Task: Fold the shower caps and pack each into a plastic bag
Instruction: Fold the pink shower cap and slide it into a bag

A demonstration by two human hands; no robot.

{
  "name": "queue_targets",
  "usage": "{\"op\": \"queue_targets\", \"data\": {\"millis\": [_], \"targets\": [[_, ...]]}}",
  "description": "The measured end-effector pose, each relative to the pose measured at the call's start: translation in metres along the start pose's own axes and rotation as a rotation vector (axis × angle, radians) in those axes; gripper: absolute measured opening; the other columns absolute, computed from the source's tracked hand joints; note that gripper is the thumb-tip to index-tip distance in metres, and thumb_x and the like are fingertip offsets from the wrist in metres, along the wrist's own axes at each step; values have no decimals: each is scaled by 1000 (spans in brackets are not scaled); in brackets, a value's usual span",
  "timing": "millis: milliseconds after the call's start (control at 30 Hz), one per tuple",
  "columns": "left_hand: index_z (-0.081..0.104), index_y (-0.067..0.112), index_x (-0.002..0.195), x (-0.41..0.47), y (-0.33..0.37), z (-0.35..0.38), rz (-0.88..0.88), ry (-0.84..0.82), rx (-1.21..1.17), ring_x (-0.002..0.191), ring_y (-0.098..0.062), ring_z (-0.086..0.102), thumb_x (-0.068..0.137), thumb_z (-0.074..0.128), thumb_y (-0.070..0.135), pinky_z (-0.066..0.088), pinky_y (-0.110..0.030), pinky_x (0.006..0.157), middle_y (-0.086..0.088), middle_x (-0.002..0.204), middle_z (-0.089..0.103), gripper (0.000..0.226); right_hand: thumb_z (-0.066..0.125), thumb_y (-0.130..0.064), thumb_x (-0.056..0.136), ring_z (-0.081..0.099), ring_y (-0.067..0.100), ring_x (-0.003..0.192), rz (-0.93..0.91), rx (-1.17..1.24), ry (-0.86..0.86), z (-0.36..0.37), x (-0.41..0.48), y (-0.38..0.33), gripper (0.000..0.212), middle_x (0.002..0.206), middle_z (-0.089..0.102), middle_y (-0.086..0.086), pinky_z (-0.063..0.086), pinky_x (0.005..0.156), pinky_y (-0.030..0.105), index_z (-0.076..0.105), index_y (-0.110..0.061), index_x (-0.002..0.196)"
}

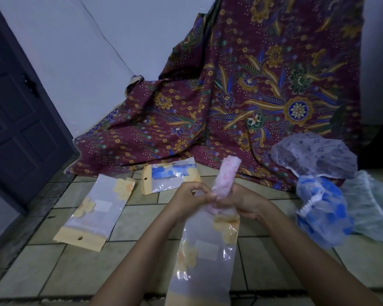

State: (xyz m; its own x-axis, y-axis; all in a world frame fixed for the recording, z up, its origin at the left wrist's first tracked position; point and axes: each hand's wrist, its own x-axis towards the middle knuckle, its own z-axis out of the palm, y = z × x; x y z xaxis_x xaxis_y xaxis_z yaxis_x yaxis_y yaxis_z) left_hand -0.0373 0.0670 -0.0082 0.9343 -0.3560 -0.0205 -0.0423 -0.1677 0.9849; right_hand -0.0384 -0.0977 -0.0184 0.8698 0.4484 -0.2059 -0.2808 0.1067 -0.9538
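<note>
Where floor tiles (pixel 142 219) lie bare, pink cap (pixel 227 175) half inside bag (pixel 205 257).

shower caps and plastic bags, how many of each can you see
shower caps: 5 (pink folded one, packed blue one, grey, blue, green)
plastic bags: 3 (held, empty, filled)
total: 8

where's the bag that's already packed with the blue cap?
Head view, left of centre: the packed bag lies on the tiled floor at the edge of the batik cloth, just beyond the left hand, right of the empty bag.
</note>
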Motion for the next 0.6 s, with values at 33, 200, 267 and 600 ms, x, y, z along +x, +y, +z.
{"op": "queue_targets", "data": {"millis": [33,200,267,600], "targets": [[62,24,52,-1,2,2,-5,0,-19,60,-3,57,80,68,3,43,-19,63,9,65,64,35,66,3,62,67,17,77,-22,-56,10,2,1,-1,28,80,71,7,56,72,25,64,-3,88],[65,26,52,-3,2,7,17,75,-48,63,-9,57,79,69,3,44,-17,59,1,72,63,36,65,13,72,67,9,71,-52,-226,51,4,4,-3,27,72,70,-2,56,74,25,61,-11,85],[66,23,58,-3,0,9,42,113,-13,67,-9,58,78,70,5,45,-22,67,2,70,64,28,61,16,76,65,3,66,-25,-200,53,3,3,-4,32,69,69,-6,53,62,17,57,-14,86],[63,15,74,-3,4,11,128,219,68,65,4,55,77,70,2,44,-10,66,10,69,60,15,94,-19,37,69,23,84,27,147,-83,-20,-3,-10,77,95,69,18,58,71,31,61,5,102]]}}
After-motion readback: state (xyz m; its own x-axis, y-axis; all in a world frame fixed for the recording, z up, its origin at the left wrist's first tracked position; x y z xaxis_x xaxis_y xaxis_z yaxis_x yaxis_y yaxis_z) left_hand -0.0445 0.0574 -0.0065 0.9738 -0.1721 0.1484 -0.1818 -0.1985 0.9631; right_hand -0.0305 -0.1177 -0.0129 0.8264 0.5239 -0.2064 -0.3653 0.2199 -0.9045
